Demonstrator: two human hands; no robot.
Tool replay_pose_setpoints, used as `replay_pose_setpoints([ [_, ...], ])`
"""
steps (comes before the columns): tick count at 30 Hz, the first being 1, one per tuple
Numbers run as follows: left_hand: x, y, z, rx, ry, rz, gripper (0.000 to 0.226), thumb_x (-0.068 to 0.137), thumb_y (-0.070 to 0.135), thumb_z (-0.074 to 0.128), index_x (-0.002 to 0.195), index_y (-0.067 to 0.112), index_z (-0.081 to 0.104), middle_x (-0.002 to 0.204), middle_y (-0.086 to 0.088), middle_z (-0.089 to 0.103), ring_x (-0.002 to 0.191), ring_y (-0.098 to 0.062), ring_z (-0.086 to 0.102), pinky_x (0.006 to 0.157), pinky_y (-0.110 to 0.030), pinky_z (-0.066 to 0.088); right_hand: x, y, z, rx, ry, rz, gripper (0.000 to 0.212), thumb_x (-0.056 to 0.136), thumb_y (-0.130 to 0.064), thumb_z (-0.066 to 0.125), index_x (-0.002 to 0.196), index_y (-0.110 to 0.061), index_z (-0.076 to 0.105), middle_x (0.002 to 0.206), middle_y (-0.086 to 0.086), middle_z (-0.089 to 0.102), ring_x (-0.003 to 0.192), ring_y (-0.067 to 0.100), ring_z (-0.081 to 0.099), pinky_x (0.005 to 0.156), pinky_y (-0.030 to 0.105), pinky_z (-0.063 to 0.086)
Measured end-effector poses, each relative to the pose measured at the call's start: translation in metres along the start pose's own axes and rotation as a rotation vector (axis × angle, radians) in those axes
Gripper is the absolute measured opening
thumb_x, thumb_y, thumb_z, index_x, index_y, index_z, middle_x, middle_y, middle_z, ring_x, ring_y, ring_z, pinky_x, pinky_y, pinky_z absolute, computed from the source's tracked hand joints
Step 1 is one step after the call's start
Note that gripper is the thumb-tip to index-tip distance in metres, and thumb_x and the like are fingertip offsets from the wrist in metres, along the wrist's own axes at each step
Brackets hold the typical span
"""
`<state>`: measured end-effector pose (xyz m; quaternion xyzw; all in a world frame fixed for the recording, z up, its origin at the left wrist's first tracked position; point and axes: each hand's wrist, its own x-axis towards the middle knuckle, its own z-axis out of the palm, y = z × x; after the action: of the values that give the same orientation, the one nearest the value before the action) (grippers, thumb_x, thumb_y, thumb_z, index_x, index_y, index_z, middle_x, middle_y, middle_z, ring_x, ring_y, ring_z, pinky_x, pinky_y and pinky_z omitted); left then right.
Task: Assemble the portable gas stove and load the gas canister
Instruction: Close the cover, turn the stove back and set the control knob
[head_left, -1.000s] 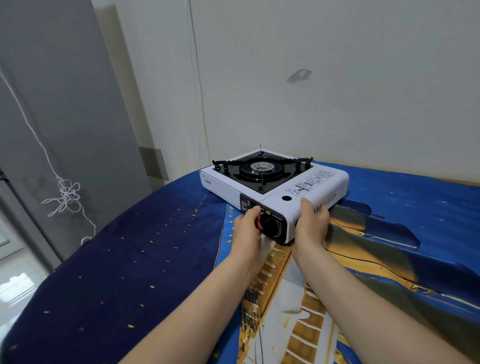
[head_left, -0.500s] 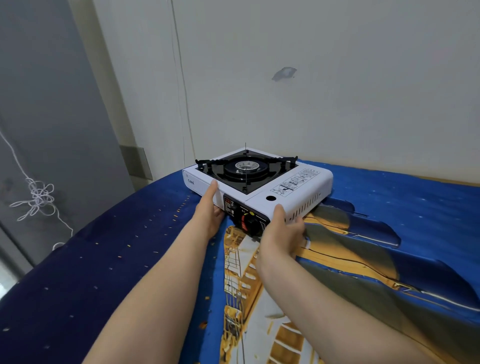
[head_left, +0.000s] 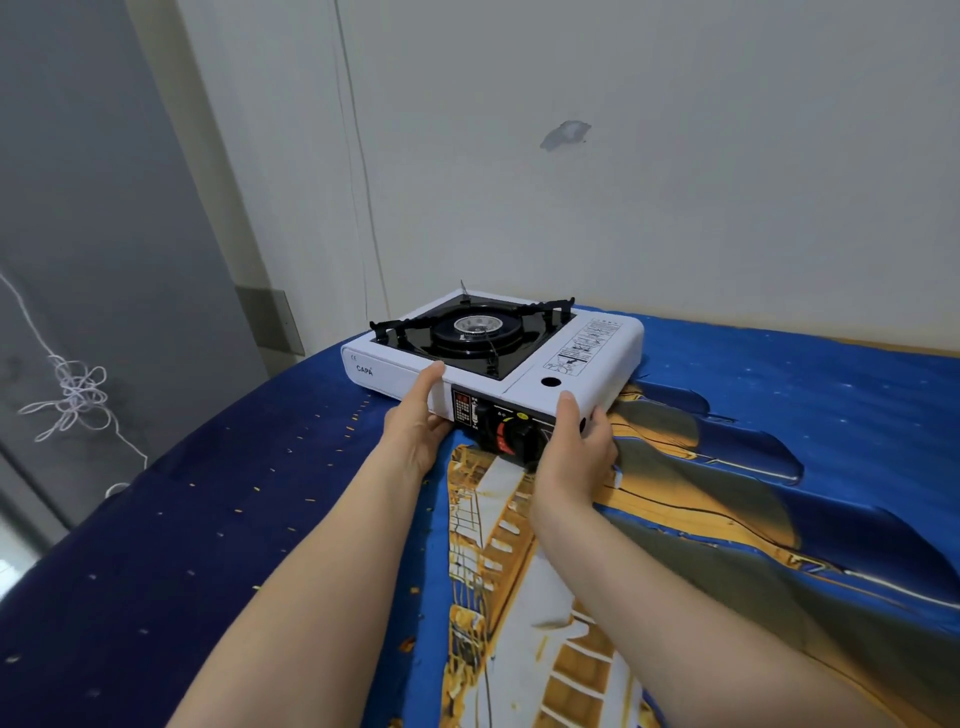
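Observation:
A white portable gas stove (head_left: 566, 358) rests on a blue patterned cloth (head_left: 260, 519). Its black pan support and burner (head_left: 478, 332) sit in place on top, and the canister lid on its right side is closed. A black and red control knob (head_left: 511, 436) faces me on the front panel. My left hand (head_left: 415, 421) grips the stove's front edge left of the knob, thumb on top. My right hand (head_left: 576, 447) holds the front right corner, thumb on top. No gas canister shows.
The cloth-covered surface curves away at the left, where a grey door (head_left: 93, 234) with a knotted white string (head_left: 78, 395) stands. A pale wall (head_left: 623, 156) rises just behind the stove. The cloth lies wrinkled right of the stove.
My left hand has left the control knob and taken hold of the stove's front edge. The stove has been turned slightly so its front faces me more squarely.

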<state>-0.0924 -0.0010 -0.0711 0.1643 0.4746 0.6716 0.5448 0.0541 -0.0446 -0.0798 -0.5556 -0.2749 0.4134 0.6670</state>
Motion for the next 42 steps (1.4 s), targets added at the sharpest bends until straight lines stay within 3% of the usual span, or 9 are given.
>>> replay_pose_setpoints([
  [5, -0.008, -0.003, 0.001, -0.042, 0.057, 0.034, 0.049, 0.069, 0.024, 0.083, 0.107, 0.007, 0.055, 0.098, -0.017, 0.07, 0.089, -0.03, 0.07, 0.07, -0.036, 0.059, 0.022, -0.001, -0.006, 0.096, -0.112, 0.076, 0.04, 0.088, -0.045, 0.057, 0.121, -0.022, 0.057, 0.119, 0.003, 0.062, 0.104, 0.019, 0.062, 0.09, 0.043, 0.053],
  [10, -0.019, -0.008, 0.004, -0.089, 0.133, 0.063, 0.037, 0.068, 0.022, 0.084, 0.084, 0.012, 0.053, 0.095, -0.017, 0.069, 0.082, -0.028, 0.071, 0.059, -0.032, 0.059, 0.036, -0.002, -0.007, 0.117, -0.127, 0.067, 0.039, 0.087, -0.049, 0.06, 0.113, -0.019, 0.059, 0.107, 0.0, 0.067, 0.093, 0.015, 0.064, 0.067, 0.028, 0.051],
  [13, -0.027, -0.012, 0.006, -0.128, 0.171, 0.07, 0.039, 0.067, 0.024, 0.085, 0.083, 0.011, 0.052, 0.091, -0.015, 0.069, 0.073, -0.025, 0.07, 0.045, -0.027, 0.054, 0.044, -0.001, -0.009, 0.097, -0.179, 0.07, 0.039, 0.086, -0.05, 0.059, 0.11, -0.019, 0.062, 0.108, 0.001, 0.069, 0.096, 0.019, 0.066, 0.079, 0.037, 0.055],
  [16, -0.034, -0.016, 0.006, -0.127, 0.218, 0.082, 0.045, 0.064, 0.029, 0.086, 0.084, 0.013, 0.049, 0.091, -0.012, 0.068, 0.076, -0.025, 0.07, 0.049, -0.028, 0.054, 0.051, -0.002, -0.012, 0.061, -0.228, 0.042, 0.04, 0.088, -0.051, 0.057, 0.108, -0.018, 0.066, 0.107, 0.003, 0.071, 0.098, 0.023, 0.067, 0.089, 0.045, 0.054],
  [21, -0.042, -0.021, 0.008, -0.134, 0.266, 0.097, 0.057, 0.059, 0.035, 0.088, 0.096, 0.012, 0.052, 0.098, -0.011, 0.068, 0.081, -0.027, 0.07, 0.057, -0.031, 0.055, 0.056, -0.005, -0.017, 0.046, -0.352, -0.008, 0.036, 0.091, -0.053, 0.053, 0.095, -0.023, 0.07, 0.103, 0.001, 0.074, 0.099, 0.02, 0.068, 0.085, 0.04, 0.055],
  [26, -0.05, -0.028, 0.01, -0.139, 0.323, 0.102, 0.072, 0.057, 0.04, 0.087, 0.111, 0.009, 0.05, 0.104, -0.011, 0.068, 0.087, -0.027, 0.069, 0.074, -0.043, 0.06, 0.057, -0.005, -0.022, -0.073, -0.508, -0.156, 0.036, 0.089, -0.044, 0.06, 0.114, -0.019, 0.066, 0.104, -0.002, 0.072, 0.091, 0.01, 0.069, 0.07, 0.026, 0.053],
  [30, -0.055, -0.029, 0.01, -0.151, 0.334, 0.116, 0.074, 0.057, 0.041, 0.088, 0.112, 0.01, 0.05, 0.105, -0.009, 0.067, 0.086, -0.026, 0.069, 0.073, -0.041, 0.06, 0.061, -0.007, -0.025, -0.115, -0.567, -0.197, 0.034, 0.092, -0.045, 0.056, 0.115, -0.021, 0.064, 0.101, -0.007, 0.071, 0.083, 0.0, 0.069, 0.059, 0.014, 0.051],
  [38, -0.057, -0.032, 0.008, -0.114, 0.286, 0.149, 0.081, 0.049, 0.046, 0.09, 0.112, 0.005, 0.058, 0.103, -0.009, 0.07, 0.089, -0.026, 0.07, 0.082, -0.041, 0.058, 0.064, -0.008, -0.025, -0.237, -0.431, -0.274, 0.037, 0.09, -0.053, 0.055, 0.104, -0.02, 0.066, 0.095, -0.007, 0.069, 0.085, 0.004, 0.064, 0.058, 0.019, 0.045],
  [42, -0.053, -0.035, 0.003, -0.128, 0.187, 0.178, 0.059, 0.064, 0.035, 0.087, 0.107, 0.005, 0.062, 0.1, -0.009, 0.072, 0.085, -0.023, 0.072, 0.064, -0.027, 0.056, 0.064, -0.008, -0.026, -0.279, -0.27, -0.333, 0.039, 0.085, -0.054, 0.062, 0.092, -0.016, 0.068, 0.085, -0.01, 0.065, 0.077, 0.0, 0.06, 0.048, 0.009, 0.039],
])
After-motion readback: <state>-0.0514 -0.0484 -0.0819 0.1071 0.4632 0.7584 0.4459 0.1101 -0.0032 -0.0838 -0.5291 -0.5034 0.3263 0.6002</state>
